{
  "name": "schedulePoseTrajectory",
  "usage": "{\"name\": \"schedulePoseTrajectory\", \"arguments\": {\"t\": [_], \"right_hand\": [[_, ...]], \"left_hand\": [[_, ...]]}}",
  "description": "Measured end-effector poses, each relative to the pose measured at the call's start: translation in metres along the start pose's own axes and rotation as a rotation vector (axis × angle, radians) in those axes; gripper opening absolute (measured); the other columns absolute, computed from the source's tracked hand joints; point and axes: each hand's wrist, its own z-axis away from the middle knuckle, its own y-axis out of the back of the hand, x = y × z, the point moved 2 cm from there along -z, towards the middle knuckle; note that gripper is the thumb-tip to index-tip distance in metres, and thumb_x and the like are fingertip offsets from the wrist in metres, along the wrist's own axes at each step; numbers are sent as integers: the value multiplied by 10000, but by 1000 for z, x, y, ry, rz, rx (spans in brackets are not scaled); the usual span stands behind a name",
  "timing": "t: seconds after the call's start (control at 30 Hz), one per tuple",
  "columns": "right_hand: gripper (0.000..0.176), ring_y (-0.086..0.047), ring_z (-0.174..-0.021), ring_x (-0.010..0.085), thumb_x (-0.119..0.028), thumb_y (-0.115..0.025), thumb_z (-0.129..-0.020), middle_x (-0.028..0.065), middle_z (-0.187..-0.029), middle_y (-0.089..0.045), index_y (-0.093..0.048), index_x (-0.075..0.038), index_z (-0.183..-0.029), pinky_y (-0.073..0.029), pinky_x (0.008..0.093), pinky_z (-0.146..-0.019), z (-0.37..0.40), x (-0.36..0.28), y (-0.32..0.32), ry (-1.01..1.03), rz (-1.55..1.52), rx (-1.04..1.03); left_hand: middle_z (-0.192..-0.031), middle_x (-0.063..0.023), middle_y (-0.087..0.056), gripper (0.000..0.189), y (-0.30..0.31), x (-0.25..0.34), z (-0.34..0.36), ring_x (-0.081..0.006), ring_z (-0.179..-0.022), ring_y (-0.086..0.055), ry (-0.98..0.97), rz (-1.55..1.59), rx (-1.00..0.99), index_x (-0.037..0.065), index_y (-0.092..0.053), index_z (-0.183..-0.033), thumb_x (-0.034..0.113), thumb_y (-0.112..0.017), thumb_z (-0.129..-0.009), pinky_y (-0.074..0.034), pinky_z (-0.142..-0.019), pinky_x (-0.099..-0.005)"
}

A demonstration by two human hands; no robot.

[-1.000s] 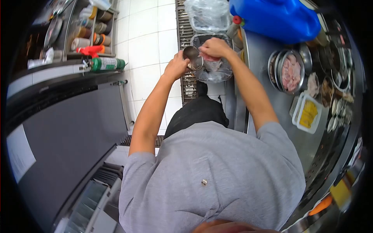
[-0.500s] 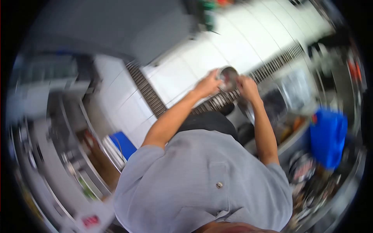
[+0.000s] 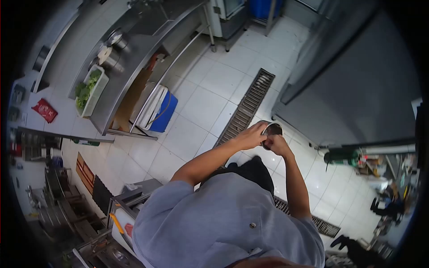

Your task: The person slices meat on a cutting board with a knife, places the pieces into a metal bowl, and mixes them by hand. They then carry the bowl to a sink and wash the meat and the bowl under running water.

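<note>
In front of my body I carry a small round metal bowl point(image 3: 274, 128) with a shiny rim and a dark inside. My left hand point(image 3: 251, 136) is closed around the bowl's left side, its fingers along the rim. My right hand point(image 3: 280, 146) is curled at the near right edge, with its fingers dipping over the rim into the bowl. What the right fingers grip, if anything, is hidden, and the contents cannot be made out. Below the bowl are white floor tiles and my dark trousers.
A steel counter point(image 3: 134, 73) at upper left bears a tray of leafy greens point(image 3: 90, 93) and metal pots point(image 3: 117, 39). A blue-and-white cooler point(image 3: 163, 111) stands beneath it. A drain grate point(image 3: 246, 107) crosses the floor; a large grey cabinet point(image 3: 344, 85) stands at right.
The whole view has swung round: the counter and greens now show clearly, and the grey cabinet has gone from upper left to right. The bowl stays in my hands; my right fingers now dip inside.
</note>
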Motion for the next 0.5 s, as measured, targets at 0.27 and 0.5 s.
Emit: {"name": "schedulePoseTrajectory", "arguments": {"t": [0.27,0.5], "right_hand": [[86,-664,-780,357,-57,-653,-689,180,-770,-672,-660,-33,-771,-510,438,-687,-244,-65,12,288,106,-132],[78,-636,-665,145,-10,-651,-742,86,-727,-653,-648,-18,-819,-505,300,-619,-465,-169,38,445,-306,-269]], "left_hand": [[-1369,-241,-401,251,100,-167,10,-417,-1293,-408,270,-157,174,49,-609,-912,160,-750,-737,-471,-983,-461],[-1394,-273,-389,309,219,-281,20,-436,-1308,-397,682,-120,375,72,-607,-968,141,-785,-725,-457,-1014,-452]]}}
